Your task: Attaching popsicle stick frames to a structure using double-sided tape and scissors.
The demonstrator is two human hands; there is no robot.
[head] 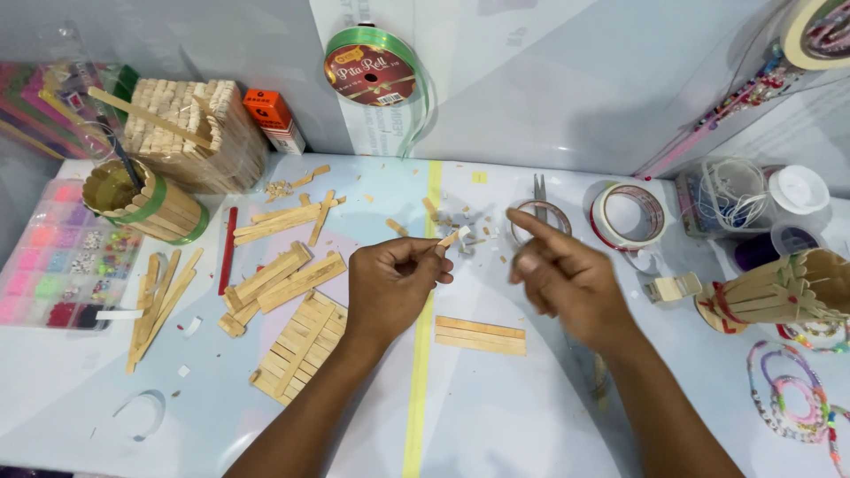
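white table (496,416) | wooden sticks (479,335) | stick panel (301,345) | tape rolls (627,215) | bead box (53,257)

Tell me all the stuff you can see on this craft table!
wooden stick piece: one, tan, pinched in the left hand
stick panel: one, tan, flat, below the left hand
small stick strip: one, tan, between the hands
loose sticks: several, tan, on the left
stick cup: one, tan with a green band, far left
bead box: one, clear with pink beads, left edge
ribbon roll: one, green and red, against the wall
tape rolls: two, clear, behind the right hand
bead bracelets: a few, pastel, lower right
left hand: one, pinching
right hand: one, blurred, fingers spread, holding nothing
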